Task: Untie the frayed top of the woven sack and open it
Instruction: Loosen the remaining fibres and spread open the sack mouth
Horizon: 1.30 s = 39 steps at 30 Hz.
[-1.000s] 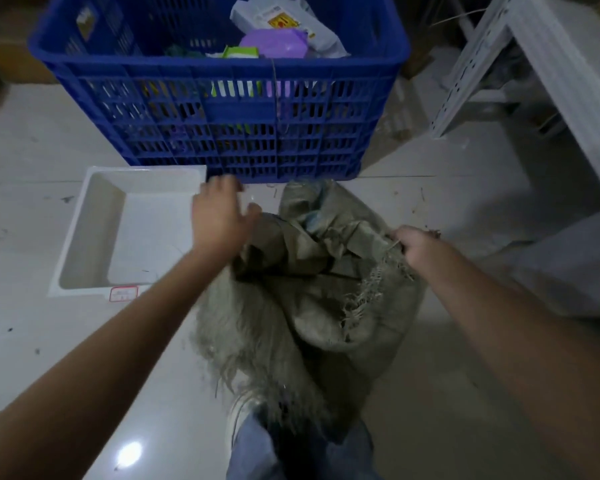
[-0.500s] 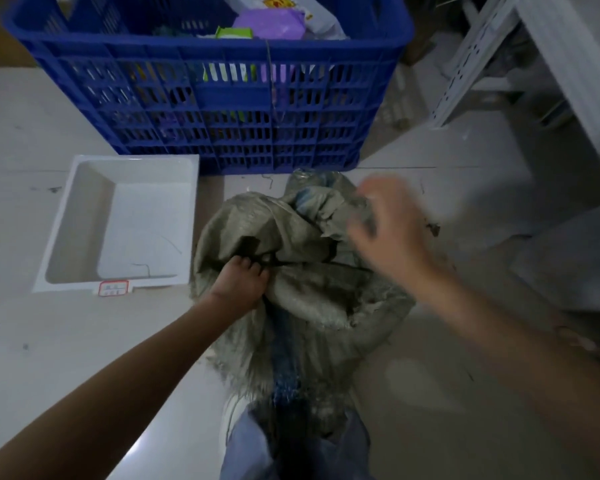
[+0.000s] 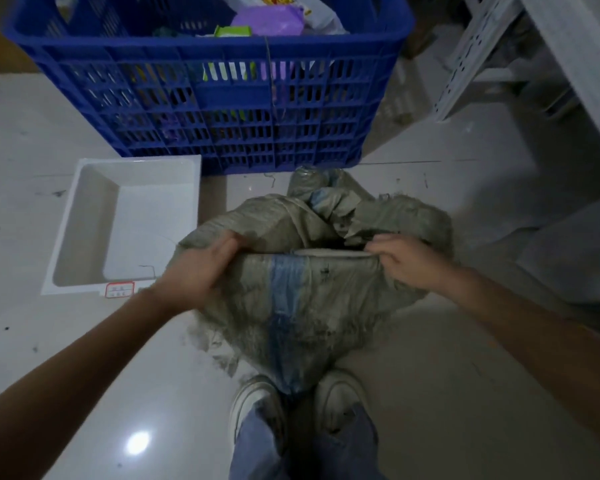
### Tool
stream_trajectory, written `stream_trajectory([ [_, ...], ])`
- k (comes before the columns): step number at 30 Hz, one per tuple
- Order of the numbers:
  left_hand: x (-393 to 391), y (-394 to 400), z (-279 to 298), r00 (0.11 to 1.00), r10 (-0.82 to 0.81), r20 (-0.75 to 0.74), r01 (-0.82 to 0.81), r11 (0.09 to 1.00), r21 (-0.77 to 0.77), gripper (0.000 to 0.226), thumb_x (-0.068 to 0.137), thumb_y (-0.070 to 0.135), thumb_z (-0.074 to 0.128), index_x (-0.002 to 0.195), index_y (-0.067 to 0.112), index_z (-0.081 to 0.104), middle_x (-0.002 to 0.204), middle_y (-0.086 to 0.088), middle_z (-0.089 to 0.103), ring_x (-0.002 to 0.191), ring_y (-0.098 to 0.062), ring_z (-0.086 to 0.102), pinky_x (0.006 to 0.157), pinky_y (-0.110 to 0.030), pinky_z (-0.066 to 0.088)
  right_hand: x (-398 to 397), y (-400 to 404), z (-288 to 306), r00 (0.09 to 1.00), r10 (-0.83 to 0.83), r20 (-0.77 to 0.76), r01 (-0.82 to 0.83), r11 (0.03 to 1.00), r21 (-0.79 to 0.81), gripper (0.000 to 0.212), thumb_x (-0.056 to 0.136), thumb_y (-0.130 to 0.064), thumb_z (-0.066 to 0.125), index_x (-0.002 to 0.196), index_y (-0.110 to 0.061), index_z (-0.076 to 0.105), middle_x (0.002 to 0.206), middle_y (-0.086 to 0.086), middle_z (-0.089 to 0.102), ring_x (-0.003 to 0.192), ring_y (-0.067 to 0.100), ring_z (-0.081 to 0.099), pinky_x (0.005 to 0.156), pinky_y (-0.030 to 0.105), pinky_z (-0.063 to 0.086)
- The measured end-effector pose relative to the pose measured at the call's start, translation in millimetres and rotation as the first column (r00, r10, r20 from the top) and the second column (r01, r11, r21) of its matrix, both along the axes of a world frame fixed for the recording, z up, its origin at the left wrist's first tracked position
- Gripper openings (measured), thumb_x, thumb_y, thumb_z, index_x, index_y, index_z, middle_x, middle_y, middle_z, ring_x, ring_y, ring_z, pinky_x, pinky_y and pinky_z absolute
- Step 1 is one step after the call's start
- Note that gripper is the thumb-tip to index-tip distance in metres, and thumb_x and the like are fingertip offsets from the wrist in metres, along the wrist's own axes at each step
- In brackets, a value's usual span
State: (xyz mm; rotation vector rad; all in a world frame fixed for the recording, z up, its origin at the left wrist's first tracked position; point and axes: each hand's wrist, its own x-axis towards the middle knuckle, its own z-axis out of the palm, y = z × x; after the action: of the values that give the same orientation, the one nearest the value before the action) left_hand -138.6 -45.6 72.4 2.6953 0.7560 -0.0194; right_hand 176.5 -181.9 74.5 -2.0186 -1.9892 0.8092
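Note:
A dirty grey-green woven sack [image 3: 312,299] with a faded blue stripe stands on the pale floor in front of my feet. Its frayed threads hang down the near side. My left hand [image 3: 201,268] grips the left end of the sack's near rim. My right hand [image 3: 406,261] pinches the right end of the same rim. Between the hands the rim is stretched straight, and a dark narrow gap of the sack's mouth [image 3: 329,244] shows behind it. The far cloth is crumpled in folds.
A large blue slatted crate [image 3: 222,98] with packets inside stands just beyond the sack. A white shallow tray [image 3: 90,220] lies on the floor at left. White metal racking [image 3: 471,53] and a pale slab [image 3: 575,244] are at right. My shoes [image 3: 257,400] touch the sack's base.
My right hand swung from above the sack down onto the right rim. My left hand moved up to the left rim. The near edge is now pulled taut and the mouth shows a gap.

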Motion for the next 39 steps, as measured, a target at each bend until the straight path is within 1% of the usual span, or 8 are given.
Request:
stream_trajectory([
  [4, 0.2, 2.5, 25.6, 0.971, -0.164, -0.171, 0.21, 0.931, 0.3, 0.076, 0.059, 0.059, 0.061, 0.125, 0.024, 0.049, 0.092, -0.002, 0.074, 0.069, -0.021, 0.071, 0.053, -0.028, 0.056, 16.2, -7.0, 36.2, 0.95, 0.25, 0.185, -0.28, 0.947, 0.16, 0.041, 0.072, -0.051, 0.063, 0.084, -0.012, 0.061, 0.073, 0.003, 0.057, 0.06, 0.018, 0.055, 0.05, 0.029, 0.045],
  [7, 13.9, -0.2, 38.8, 0.918, -0.042, -0.395, 0.192, 0.917, 0.349, 0.052, 0.075, 0.049, 0.062, 0.123, 0.031, 0.055, 0.09, 0.003, 0.072, 0.074, -0.017, 0.07, 0.059, -0.026, 0.051, 13.0, -11.2, 41.0, 0.804, 0.409, 0.431, -0.521, 0.835, 0.178, 0.026, 0.069, -0.027, 0.069, 0.078, -0.014, 0.049, 0.064, 0.003, 0.058, 0.053, 0.02, 0.057, 0.038, 0.026, 0.042],
  [14, 25.2, 15.3, 85.0, 0.976, 0.076, 0.204, -0.183, 0.796, 0.577, 0.042, 0.07, 0.019, 0.059, 0.112, 0.016, 0.064, 0.071, -0.013, 0.063, 0.051, -0.029, 0.061, 0.042, -0.026, 0.038, 12.0, -2.3, 72.4, 0.846, -0.144, 0.514, -0.304, 0.661, 0.686, 0.027, 0.066, -0.001, 0.067, 0.088, -0.011, 0.055, 0.084, 0.008, 0.05, 0.041, 0.027, 0.056, 0.04, 0.02, 0.037],
  [21, 47.5, 53.4, 127.0, 0.861, -0.256, 0.44, -0.376, 0.263, 0.888, 0.05, 0.084, 0.028, 0.07, 0.127, 0.039, 0.049, 0.108, -0.008, 0.045, 0.081, -0.024, 0.045, 0.059, -0.035, 0.036, 7.3, 6.0, 116.7, 0.744, -0.492, 0.451, -0.363, 0.269, 0.892, 0.011, 0.087, -0.013, 0.065, 0.096, -0.02, 0.065, 0.099, 0.01, 0.056, 0.071, 0.03, 0.054, 0.061, 0.037, 0.041],
  [29, 12.1, 13.0, -3.1, 0.962, -0.261, 0.084, 0.091, 0.593, 0.8, 0.044, 0.088, 0.011, 0.047, 0.127, 0.031, 0.049, 0.113, -0.012, 0.071, 0.1, -0.029, 0.059, 0.089, -0.039, 0.037, -35.5, -28.6, -15.6, 0.724, -0.168, 0.669, -0.391, 0.699, 0.599, 0.021, 0.083, -0.013, 0.051, 0.086, -0.014, 0.072, 0.085, 0.006, 0.071, 0.074, 0.023, 0.039, 0.061, 0.033, 0.029],
  [32, -2.3, -8.3, -45.2, 0.988, -0.097, -0.119, 0.152, 0.707, 0.69, 0.059, 0.072, 0.011, 0.061, 0.129, 0.023, 0.051, 0.126, -0.017, 0.064, 0.118, -0.035, 0.058, 0.116, -0.045, 0.012, -55.2, -50.9, -49.8, 0.766, 0.056, 0.64, -0.375, 0.848, 0.374, 0.034, 0.075, -0.035, 0.049, 0.095, -0.018, 0.071, 0.091, 0.003, 0.071, 0.084, 0.021, 0.044, 0.067, 0.03, 0.04],
  [35, -2.9, -26.6, -50.4, 0.976, 0.089, -0.199, 0.014, 0.884, 0.467, 0.082, 0.056, 0.025, 0.08, 0.133, 0.017, 0.053, 0.146, -0.022, 0.038, 0.148, -0.032, 0.001, 0.117, -0.047, 0.0, -75.5, -61.2, -44.8, 0.881, 0.148, 0.45, -0.277, 0.932, 0.234, 0.055, 0.075, -0.055, 0.047, 0.121, -0.027, 0.055, 0.114, 0.003, 0.065, 0.097, 0.018, 0.061, 0.061, 0.026, 0.053],
  [39, 19.7, -66.9, -19.8, 0.842, 0.529, 0.108, -0.533, 0.785, 0.315, 0.048, 0.073, 0.035, 0.05, 0.11, 0.006, 0.057, 0.111, -0.023, 0.06, 0.105, -0.035, 0.048, 0.088, -0.044, 0.036, -67.1, -17.8, -15.3, 0.924, -0.206, 0.323, 0.008, 0.853, 0.522, 0.053, 0.077, -0.039, 0.056, 0.125, -0.017, 0.05, 0.116, 0.011, 0.061, 0.095, 0.027, 0.061, 0.061, 0.029, 0.053],
])
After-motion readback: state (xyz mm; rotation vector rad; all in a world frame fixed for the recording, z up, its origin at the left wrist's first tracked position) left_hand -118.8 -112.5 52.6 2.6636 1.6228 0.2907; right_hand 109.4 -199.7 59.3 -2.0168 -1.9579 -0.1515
